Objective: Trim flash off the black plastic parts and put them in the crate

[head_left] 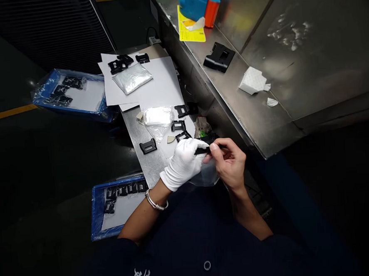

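The steel worktop runs from the near middle toward the far left, with a raised metal ledge along its right side and a blue tray low at its near left. At the near end of the worktop, the two forearms rise from the near side and angle inward, so the hands meet in front of the torso. The gloved left hand comes in from the left with its fingers curled, its palm side seemingly turned right; the bare right hand comes up from the right, thumb and bent fingers closed. Between them lies a slim black part, pinched by both at their fingertips, neither hand clearly nearer to it. Its long axis seems to run left to right, from one hand across to the other, though the fingers hide much of it and its full outline is hard to tell. Just beyond the left hand lie loose black frames, and one separate frame rests to its left, apart from the fingers.
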`<state>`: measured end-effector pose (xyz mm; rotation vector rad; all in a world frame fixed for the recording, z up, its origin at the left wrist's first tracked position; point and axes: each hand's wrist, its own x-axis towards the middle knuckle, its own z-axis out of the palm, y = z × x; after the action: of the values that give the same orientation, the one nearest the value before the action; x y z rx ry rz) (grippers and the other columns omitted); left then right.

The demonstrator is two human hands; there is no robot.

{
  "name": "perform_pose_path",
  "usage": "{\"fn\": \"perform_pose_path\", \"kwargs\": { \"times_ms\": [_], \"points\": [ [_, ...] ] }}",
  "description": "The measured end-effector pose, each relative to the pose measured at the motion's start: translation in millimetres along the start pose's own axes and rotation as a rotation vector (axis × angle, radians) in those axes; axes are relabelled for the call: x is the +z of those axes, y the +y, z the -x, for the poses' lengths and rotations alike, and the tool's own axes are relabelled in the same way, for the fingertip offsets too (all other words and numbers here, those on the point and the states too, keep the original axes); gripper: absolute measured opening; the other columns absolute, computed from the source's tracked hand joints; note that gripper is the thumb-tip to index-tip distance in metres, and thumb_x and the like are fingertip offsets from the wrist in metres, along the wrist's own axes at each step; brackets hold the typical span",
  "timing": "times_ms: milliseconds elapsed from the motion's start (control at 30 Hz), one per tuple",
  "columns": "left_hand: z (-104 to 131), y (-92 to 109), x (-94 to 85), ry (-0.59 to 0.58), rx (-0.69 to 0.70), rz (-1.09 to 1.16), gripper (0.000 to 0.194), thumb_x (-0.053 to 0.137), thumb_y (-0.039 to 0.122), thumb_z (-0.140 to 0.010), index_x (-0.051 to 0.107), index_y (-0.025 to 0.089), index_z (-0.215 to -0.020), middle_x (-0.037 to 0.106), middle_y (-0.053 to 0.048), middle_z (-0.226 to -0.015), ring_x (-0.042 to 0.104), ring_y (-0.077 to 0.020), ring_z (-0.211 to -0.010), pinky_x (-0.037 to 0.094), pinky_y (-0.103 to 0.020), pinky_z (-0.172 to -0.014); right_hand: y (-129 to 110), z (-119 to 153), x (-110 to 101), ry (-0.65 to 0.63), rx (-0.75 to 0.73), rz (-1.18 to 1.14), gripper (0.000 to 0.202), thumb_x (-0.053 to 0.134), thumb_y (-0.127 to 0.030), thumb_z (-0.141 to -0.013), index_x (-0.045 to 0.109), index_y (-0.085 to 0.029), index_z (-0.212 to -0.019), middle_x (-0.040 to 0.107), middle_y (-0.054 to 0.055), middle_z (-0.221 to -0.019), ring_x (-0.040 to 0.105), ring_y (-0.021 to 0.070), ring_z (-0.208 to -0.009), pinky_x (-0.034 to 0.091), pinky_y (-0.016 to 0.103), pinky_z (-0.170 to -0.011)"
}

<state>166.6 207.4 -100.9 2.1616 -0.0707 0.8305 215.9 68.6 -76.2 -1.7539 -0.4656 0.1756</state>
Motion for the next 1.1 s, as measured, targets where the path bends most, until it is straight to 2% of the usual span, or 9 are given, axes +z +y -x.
{"fn": "perform_pose_path", "kwargs": {
  "times_ms": [200, 367, 567, 633, 767, 933, 1033, 1100],
  "points": [
    [0, -1, 1.0, -0.014, -0.035, 0.027, 0.006, 0.063, 0.015, -0.087, 0.063, 0.017, -0.092, 0.073, -0.004, -0.087, 0.069, -0.0192, -0.080, 0.055, -0.034, -0.077, 0, -3, -3, -0.015, 0.015, 0.022, 0.016, 0.070, -0.039, -0.093, 0.061, -0.025, -0.095, 0.069, -0.003, -0.064, 0.070, 0.0171, -0.056, 0.047, 0.027, -0.047],
    [-1, -2, -0.6, -0.009, 0.008, -0.001, 0.006, 0.063, 0.015, -0.087, 0.063, 0.018, -0.093, 0.073, -0.004, -0.087, 0.070, -0.0195, -0.081, 0.054, -0.034, -0.076, 1, -6, -9, -0.134, 0.063, -0.051, 0.020, 0.073, -0.037, -0.089, 0.061, -0.024, -0.097, 0.071, -0.003, -0.063, 0.068, 0.0166, -0.053, 0.049, 0.027, -0.048],
    [0, -4, -0.5, 0.013, 0.060, -0.062, 0.006, 0.064, 0.022, -0.089, 0.063, 0.017, -0.092, 0.071, -0.005, -0.084, 0.066, -0.0204, -0.077, 0.052, -0.035, -0.075, 1, -9, -9, -0.068, 0.130, -0.053, 0.025, 0.079, -0.039, -0.083, 0.060, -0.024, -0.087, 0.066, -0.005, -0.052, 0.065, 0.0159, -0.045, 0.043, 0.024, -0.042],
    [1, -6, -2.2, -0.034, 0.061, -0.063, 0.004, 0.062, 0.020, -0.089, 0.063, 0.017, -0.092, 0.072, -0.005, -0.085, 0.067, -0.0201, -0.079, 0.053, -0.035, -0.077, 2, -10, -13, -0.130, 0.161, -0.057, 0.027, 0.080, -0.041, -0.082, 0.061, -0.023, -0.085, 0.066, -0.004, -0.052, 0.065, 0.0164, -0.045, 0.043, 0.023, -0.042],
    [3, -11, -5.3, -0.187, 0.054, -0.071, 0.005, 0.061, 0.019, -0.089, 0.064, 0.018, -0.092, 0.072, -0.005, -0.085, 0.069, -0.0203, -0.081, 0.053, -0.035, -0.079, 3, -16, -25, -0.347, 0.231, 0.006, 0.028, 0.082, -0.044, -0.080, 0.067, -0.022, -0.089, 0.064, -0.004, -0.051, 0.066, 0.0177, -0.044, 0.043, 0.023, -0.041],
    [5, -11, -4.3, -0.200, 0.041, -0.138, 0.005, 0.060, 0.018, -0.090, 0.064, 0.016, -0.092, 0.072, -0.007, -0.086, 0.068, -0.0225, -0.082, 0.052, -0.037, -0.080, 1, -20, -30, -0.326, 0.201, 0.063, 0.031, 0.079, -0.048, -0.084, 0.064, -0.021, -0.079, 0.063, -0.003, -0.049, 0.063, 0.0153, -0.042, 0.041, 0.022, -0.041],
    [6, -12, -4.7, -0.184, 0.059, -0.064, 0.007, 0.057, 0.017, -0.092, 0.064, 0.016, -0.093, 0.072, -0.005, -0.085, 0.068, -0.0207, -0.080, 0.052, -0.035, -0.079, 2, -20, -30, -0.401, 0.207, 0.037, 0.030, 0.077, -0.048, -0.086, 0.065, -0.021, -0.085, 0.066, -0.003, -0.054, 0.069, 0.0181, -0.050, 0.045, 0.022, -0.046],
    [5, -12, -5.7, -0.183, 0.051, -0.048, 0.007, 0.057, 0.018, -0.091, 0.064, 0.016, -0.093, 0.072, -0.005, -0.085, 0.068, -0.0204, -0.080, 0.053, -0.035, -0.079, 3, -19, -29, -0.402, 0.185, 0.044, 0.029, 0.076, -0.048, -0.087, 0.065, -0.022, -0.086, 0.067, -0.002, -0.056, 0.072, 0.0192, -0.054, 0.046, 0.023, -0.047]
  ]
}}
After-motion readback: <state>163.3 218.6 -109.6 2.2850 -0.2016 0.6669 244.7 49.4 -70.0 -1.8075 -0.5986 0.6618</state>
